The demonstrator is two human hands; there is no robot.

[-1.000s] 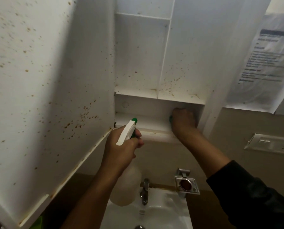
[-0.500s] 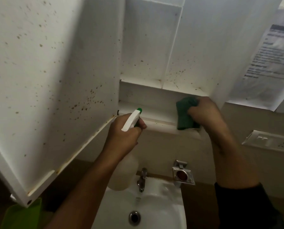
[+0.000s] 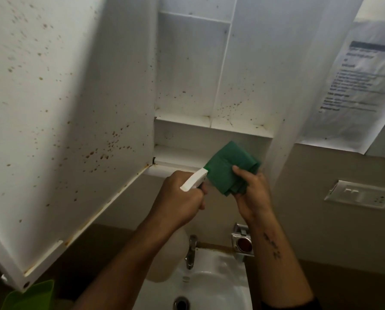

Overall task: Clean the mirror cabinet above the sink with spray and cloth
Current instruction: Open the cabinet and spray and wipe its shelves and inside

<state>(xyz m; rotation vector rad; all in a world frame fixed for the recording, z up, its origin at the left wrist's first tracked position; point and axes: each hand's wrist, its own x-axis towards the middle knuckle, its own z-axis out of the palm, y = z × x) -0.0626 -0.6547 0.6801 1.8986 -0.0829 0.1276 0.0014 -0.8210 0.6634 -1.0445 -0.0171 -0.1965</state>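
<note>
Head view: a person's two bare hands raised in front of an open, stained white cabinet above a sink.
Left hand [image 3: 182, 198]: curled tight round the neck of a spray bottle [image 3: 195, 180], a finger at the trigger.
Spray bottle: its white head points up and to the right, the nozzle just beside the cloth; the pale body hangs below the left hand, mostly hidden by the wrist.
Right hand [image 3: 253, 193]: pinches a folded green cloth [image 3: 228, 166], thumb on its front face, fingers behind.
Cloth: held upright above and to the left of the right hand, in front of the cabinet's lowest shelf; whether it touches the shelf cannot be told.
Cabinet [image 3: 211, 130]: directly behind and above both hands, with white shelves and a back wall flecked with brown spots.
Cabinet door [image 3: 64, 121]: swung open to the left of the left hand, its inner face also spotted brown.
Sink [image 3: 209, 287]: white, below both forearms, with a metal tap [image 3: 190, 251] between them.
Paper notice [image 3: 355, 86]: on the wall above and right of the right hand, print too blurred to read.
Switch plate [image 3: 363, 195]: on the wall to the right of the right hand.
</note>
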